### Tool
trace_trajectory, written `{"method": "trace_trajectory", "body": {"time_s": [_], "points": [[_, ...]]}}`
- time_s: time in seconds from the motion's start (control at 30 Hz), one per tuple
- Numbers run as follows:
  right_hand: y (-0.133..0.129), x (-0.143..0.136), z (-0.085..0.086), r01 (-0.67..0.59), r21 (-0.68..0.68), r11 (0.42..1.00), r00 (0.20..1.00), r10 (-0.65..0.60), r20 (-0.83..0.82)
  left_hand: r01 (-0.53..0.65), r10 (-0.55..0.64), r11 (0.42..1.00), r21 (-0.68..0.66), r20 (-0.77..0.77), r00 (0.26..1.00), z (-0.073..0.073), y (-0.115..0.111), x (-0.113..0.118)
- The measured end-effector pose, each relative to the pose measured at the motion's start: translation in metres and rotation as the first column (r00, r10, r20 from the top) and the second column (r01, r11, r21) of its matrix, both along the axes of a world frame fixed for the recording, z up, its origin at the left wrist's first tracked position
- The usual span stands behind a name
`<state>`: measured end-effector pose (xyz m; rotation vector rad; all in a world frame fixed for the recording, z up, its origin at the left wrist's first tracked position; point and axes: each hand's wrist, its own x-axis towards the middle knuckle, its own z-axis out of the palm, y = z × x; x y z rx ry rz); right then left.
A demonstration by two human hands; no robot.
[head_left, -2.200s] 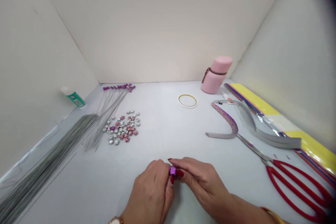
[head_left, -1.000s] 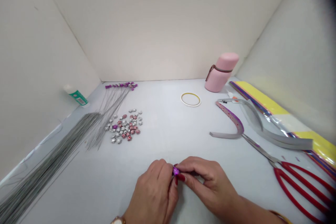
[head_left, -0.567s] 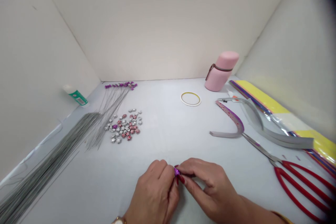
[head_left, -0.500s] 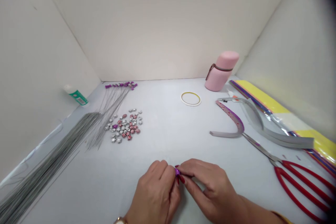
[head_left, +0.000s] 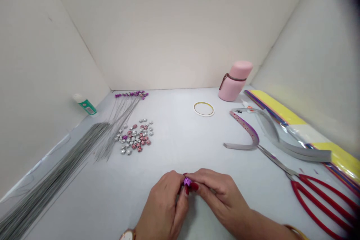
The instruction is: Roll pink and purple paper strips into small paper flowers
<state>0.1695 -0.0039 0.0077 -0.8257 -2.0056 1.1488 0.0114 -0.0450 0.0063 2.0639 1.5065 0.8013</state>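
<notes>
A small shiny purple paper star [head_left: 187, 182] is pinched between both hands at the front middle of the table. My left hand [head_left: 165, 198] grips its left side with thumb and forefinger, a watch on the wrist. On the star's right side, the thumb and forefinger of my right hand [head_left: 222, 197] are closed. Left of and beyond the hands lies a loose pile of silver, pink and purple paper stars [head_left: 137, 138]. Behind it, thin wires [head_left: 126, 108] carry purple stars at their tips.
A thick bundle of grey wires [head_left: 62, 165] lies at left, near a glue bottle [head_left: 87, 105]. Beyond the hands is a tape ring [head_left: 204, 115]. At right are a pink flask [head_left: 234, 82], paper strips [head_left: 303, 152], red-handled scissors [head_left: 312, 195] and yellow packets [head_left: 334, 148].
The purple star has turned between my fingers and more of it shows. My left fingers have shifted around it, with the forefinger now extended towards the star. The view has tilted slightly.
</notes>
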Motion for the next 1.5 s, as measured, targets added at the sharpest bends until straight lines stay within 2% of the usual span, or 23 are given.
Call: {"method": "trace_trajectory", "body": {"time_s": [0.1,0.17,0.23,0.3,0.47,0.63,0.8,0.93,1.17,1.33,1.5], "points": [[0.002,0.0,-0.001,0.042,-0.034,0.999,0.999,-0.042,-0.013,0.022,-0.02,0.999,-0.042,0.042,0.999,-0.001,0.001,-0.001],[0.003,0.0,-0.001,0.061,-0.053,0.997,0.998,-0.061,-0.006,-0.006,0.009,0.999,-0.044,0.068,0.998,-0.002,0.001,-0.001],[0.003,0.0,-0.002,0.072,-0.067,0.995,0.997,-0.071,0.013,-0.037,0.038,0.999,-0.009,0.084,0.996,-0.003,0.001,-0.001],[0.004,0.0,-0.002,0.082,-0.077,0.994,0.996,-0.079,0.036,-0.019,0.016,0.999,0.038,0.078,0.997,-0.004,0.0,-0.002],[0.004,-0.001,-0.002,0.108,-0.079,0.991,0.992,-0.102,0.07,0.049,-0.05,0.993,0.108,0.011,0.999,-0.007,0.001,-0.003],[0.003,0.0,-0.002,0.097,-0.043,0.994,0.993,-0.094,0.07,0.008,-0.005,0.991,0.133,-0.028,1.0,-0.009,0.001,-0.002],[0.003,0.001,-0.005,0.072,0.007,0.997,0.994,-0.072,0.078,-0.043,0.068,0.986,0.159,-0.154,0.986,-0.013,0.0,0.002],[0.003,0.002,-0.006,0.029,0.059,0.998,0.997,-0.032,0.066,-0.039,0.071,0.985,0.167,-0.191,0.979,-0.013,-0.001,0.002],[0.002,0.001,-0.002,0.054,-0.099,0.994,0.997,-0.049,0.055,0.055,-0.025,0.989,0.136,-0.214,0.976,-0.01,-0.001,0.0],[0.002,0.0,-0.002,0.055,-0.073,0.996,0.997,-0.052,0.051,-0.039,0.081,0.983,0.179,-0.233,0.969,-0.012,0.0,0.002],[0.002,0.001,-0.004,0.038,0.011,0.999,0.997,-0.038,0.064,-0.05,0.129,0.964,0.26,-0.298,0.946,-0.013,0.002,0.003]]}}
